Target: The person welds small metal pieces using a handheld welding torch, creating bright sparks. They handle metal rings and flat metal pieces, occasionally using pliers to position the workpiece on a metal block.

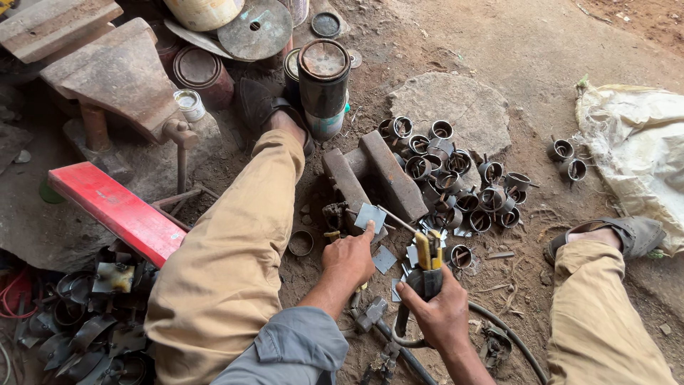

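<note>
On bare dirt ground [541, 50], person seated with legs spread, khaki trousers, sandals. Largest items first: rusty anvil-like iron block [117, 71] upper left, pale woven sack [634, 150] at right, red painted bar [117, 210] beside the left knee, flat grey stone [456, 107] at centre top. Two rusty steel bars [370, 178] lie crossed as a work rest between the legs. A dark dented tin can [324, 75] stands above them.

Progress, judged: pile of ring pieces [456, 182], short grey tube sections with small tabs attached, sits right of the bars and looks finished, many of them. Darker batch of similar rings [92, 335] lies bottom left. A few loose square plates [385, 260] remain on the dirt, so some work seems left.

Left hand [349, 260] pinches a small flat metal plate [370, 215], thin, dull grey, square-cut, holding it against the near end of the bars. Right hand [442, 314] is closed round an electrode holder [429, 264], yellow and black jaws, thin welding rod [395, 219] angled toward the plate, tip just beside it. Black cable [499, 328] runs off the holder. Hands are apart, near each other.
</note>
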